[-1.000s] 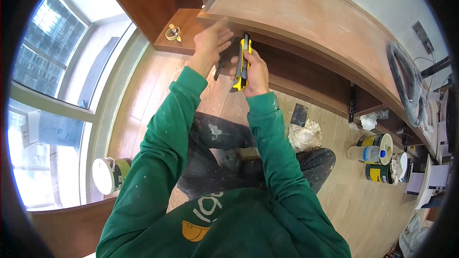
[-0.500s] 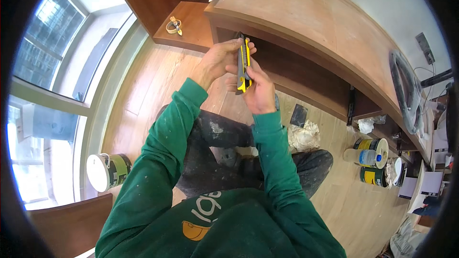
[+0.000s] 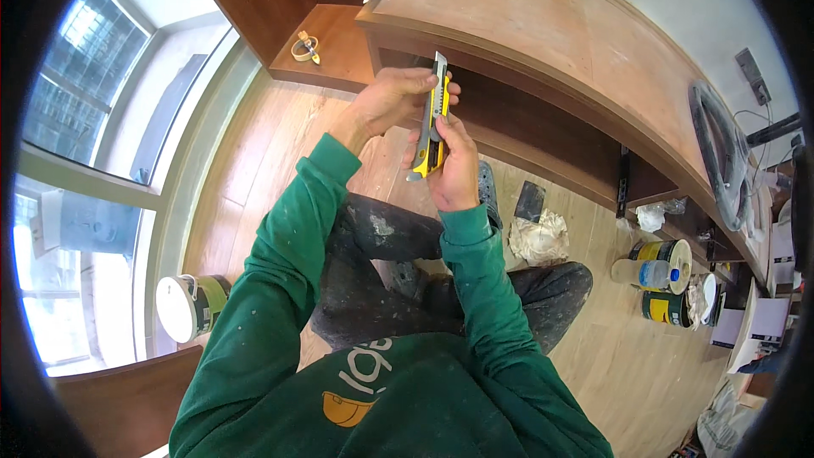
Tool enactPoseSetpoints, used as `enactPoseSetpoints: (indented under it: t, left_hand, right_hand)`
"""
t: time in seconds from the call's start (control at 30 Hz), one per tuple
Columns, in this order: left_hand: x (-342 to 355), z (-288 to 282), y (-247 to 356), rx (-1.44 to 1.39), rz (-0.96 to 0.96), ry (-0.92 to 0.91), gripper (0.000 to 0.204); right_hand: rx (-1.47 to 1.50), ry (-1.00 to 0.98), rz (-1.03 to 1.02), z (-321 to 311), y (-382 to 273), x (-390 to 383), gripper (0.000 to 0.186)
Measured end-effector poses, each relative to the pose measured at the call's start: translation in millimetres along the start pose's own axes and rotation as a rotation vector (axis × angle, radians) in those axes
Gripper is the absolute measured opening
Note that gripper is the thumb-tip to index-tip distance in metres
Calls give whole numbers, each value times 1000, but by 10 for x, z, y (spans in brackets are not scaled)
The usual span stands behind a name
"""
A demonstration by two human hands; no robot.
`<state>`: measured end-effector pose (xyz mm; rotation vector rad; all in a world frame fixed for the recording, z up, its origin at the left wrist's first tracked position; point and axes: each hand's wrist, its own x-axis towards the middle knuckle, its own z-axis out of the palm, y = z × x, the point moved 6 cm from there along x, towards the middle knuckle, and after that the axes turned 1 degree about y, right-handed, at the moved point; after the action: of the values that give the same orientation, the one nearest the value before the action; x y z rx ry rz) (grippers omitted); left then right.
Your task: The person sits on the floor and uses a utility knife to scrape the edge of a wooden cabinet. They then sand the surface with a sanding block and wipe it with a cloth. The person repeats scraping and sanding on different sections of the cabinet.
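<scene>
A yellow and grey utility knife is upheld between my two hands in front of the low cabinet, its metal blade end pointing away from me. My left hand is closed around its upper part, thumb lying along the side near the blade. Lower down, my right hand grips the handle, with its thumb pressed on the front by the slider. Some fingers of both hands are hidden behind the knife.
Ahead is a long wooden cabinet with an open front. A roll of tape lies on the wooden ledge to its left. Buckets stand at left and right, beside a plastic bottle. A crumpled cloth is on the floor.
The knife has tilted, its lower end swinging slightly left and toward me. Its blade end now shows beyond my left thumb. Both hands keep their hold and have shifted slightly.
</scene>
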<state>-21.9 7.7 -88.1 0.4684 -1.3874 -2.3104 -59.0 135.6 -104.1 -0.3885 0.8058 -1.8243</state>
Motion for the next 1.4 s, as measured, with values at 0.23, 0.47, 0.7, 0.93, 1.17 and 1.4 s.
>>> enactPoseSetpoints:
  t: [0.23,0.47,0.7,0.93,1.17,1.4]
  left_hand:
    - [159,-180,230,-408,130,130,31]
    - [57,-182,239,-329,131,210,43]
    - [-2,69,162,-182,-58,133,42]
    - [22,-33,192,-78,-20,162,37]
    - [-10,58,223,-54,-28,196,36]
    - [-40,44,310,19,-62,177,35]
  right_hand:
    - [92,63,-8,23,-33,128,20]
    - [93,88,-15,228,-36,152,20]
    - [169,104,-47,306,0,206,26]
    - [175,113,-54,417,72,262,18]
    - [250,123,-71,485,93,219,17]
    - [199,132,-91,555,76,255,15]
